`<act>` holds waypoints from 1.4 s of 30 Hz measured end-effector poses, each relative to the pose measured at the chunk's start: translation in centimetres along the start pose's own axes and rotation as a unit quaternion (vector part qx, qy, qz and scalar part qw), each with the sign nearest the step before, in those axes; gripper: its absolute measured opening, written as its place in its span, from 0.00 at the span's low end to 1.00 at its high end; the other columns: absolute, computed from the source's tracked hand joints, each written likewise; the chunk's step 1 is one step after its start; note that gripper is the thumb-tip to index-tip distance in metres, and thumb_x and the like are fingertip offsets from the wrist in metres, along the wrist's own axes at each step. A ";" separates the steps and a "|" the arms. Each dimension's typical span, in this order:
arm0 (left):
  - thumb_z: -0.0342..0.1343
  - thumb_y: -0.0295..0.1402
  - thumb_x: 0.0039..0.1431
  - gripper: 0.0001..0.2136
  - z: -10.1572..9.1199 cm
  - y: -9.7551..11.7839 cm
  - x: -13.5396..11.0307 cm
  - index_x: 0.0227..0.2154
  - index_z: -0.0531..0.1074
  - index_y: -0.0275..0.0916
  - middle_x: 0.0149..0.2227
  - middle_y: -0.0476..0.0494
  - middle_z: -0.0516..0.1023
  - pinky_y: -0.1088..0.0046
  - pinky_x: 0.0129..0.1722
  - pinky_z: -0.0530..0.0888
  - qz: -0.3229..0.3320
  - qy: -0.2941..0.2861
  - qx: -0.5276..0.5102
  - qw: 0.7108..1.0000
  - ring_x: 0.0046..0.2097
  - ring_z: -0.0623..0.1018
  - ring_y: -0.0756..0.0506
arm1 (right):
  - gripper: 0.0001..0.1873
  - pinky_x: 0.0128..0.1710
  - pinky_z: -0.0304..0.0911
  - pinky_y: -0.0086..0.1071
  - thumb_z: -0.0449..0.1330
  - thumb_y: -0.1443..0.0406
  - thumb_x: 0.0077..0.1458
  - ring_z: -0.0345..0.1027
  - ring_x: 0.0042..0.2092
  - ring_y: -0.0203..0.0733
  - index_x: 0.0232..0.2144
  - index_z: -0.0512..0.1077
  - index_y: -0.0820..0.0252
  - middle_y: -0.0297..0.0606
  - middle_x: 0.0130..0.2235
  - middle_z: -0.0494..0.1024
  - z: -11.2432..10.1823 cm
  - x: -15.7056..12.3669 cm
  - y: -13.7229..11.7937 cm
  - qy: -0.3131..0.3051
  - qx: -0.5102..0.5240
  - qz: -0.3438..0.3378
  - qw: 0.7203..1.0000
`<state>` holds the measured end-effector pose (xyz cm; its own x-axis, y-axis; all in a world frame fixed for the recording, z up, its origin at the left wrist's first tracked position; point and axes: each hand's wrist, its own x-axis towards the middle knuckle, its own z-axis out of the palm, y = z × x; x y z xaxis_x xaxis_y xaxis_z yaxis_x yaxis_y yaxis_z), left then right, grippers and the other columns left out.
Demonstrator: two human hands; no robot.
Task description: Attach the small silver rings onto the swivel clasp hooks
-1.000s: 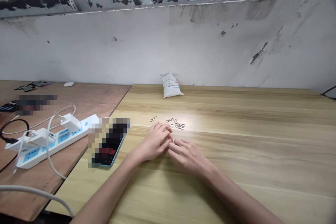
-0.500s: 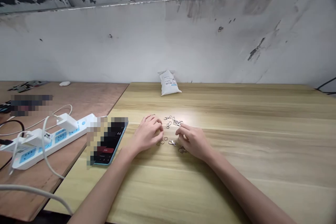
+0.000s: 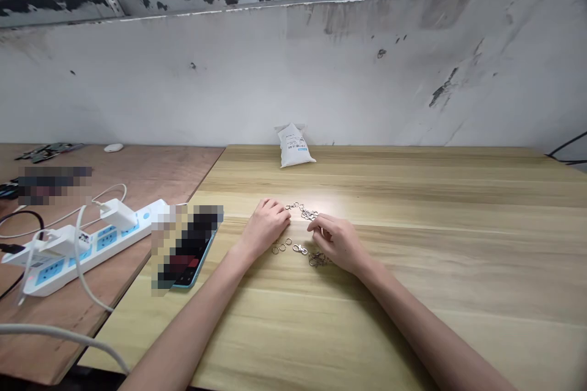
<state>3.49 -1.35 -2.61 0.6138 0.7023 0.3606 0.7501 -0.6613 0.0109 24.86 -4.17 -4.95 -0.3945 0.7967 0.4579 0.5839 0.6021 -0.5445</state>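
My left hand (image 3: 268,225) rests palm-down on the wooden table, its fingers bent and close together; whatever lies beneath them is hidden. Three small metal split rings (image 3: 282,248) lie just in front of its wrist side. Opposite, my right hand (image 3: 336,241) has loosely bent fingers with a gap by the thumb, and nothing shows in it. Its fingertips are close to a cluster of silver lobster clasps (image 3: 309,214). A single clasp (image 3: 299,249) lies between the hands, and a darker heap of clasps (image 3: 317,259) sits beside the right hand's underside.
A phone (image 3: 195,250), partly pixelated, lies left of my left forearm. Beyond it a white power strip (image 3: 98,244) with plugged-in chargers and cables crosses the brown table. A white plastic packet (image 3: 295,146) stands by the wall at the back.
My left hand has shifted right and slightly away, now covering the spot where one loose clasp lay. The split rings show more fully. My right hand has barely moved.
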 end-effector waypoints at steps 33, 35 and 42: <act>0.56 0.30 0.61 0.05 -2.6 2.1 -1.0 0.38 0.77 0.41 0.39 0.45 0.81 0.65 0.45 0.70 -0.075 0.011 -0.402 0.912 0.43 0.76 0.44 | 0.13 0.21 0.52 0.26 0.57 0.58 0.61 0.55 0.22 0.30 0.41 0.75 0.58 0.31 0.26 0.72 -1.0 0.2 -1.8 -0.080 0.250 0.088 0.961; 0.57 0.30 0.60 0.05 -2.7 2.2 -1.0 0.38 0.77 0.41 0.39 0.46 0.81 0.65 0.45 0.70 -0.079 0.015 -0.401 0.913 0.43 0.76 0.45 | 0.12 0.22 0.52 0.26 0.58 0.57 0.60 0.54 0.22 0.30 0.40 0.76 0.58 0.31 0.27 0.73 -0.8 0.2 -1.6 -0.076 0.235 0.081 0.966; 0.59 0.32 0.60 0.04 -3.2 2.6 -0.9 0.36 0.78 0.42 0.38 0.47 0.81 0.67 0.45 0.71 -0.094 0.020 -0.412 0.906 0.42 0.77 0.45 | 0.10 0.24 0.53 0.27 0.55 0.61 0.62 0.55 0.24 0.31 0.32 0.73 0.59 0.32 0.28 0.70 -0.3 0.2 -2.1 -0.025 0.171 0.035 0.984</act>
<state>4.13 -4.51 0.07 0.4731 0.8234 0.3133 0.3921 -0.5152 0.7621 23.80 -5.27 -3.52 -0.4006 0.8336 0.3803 0.3408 0.5208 -0.7827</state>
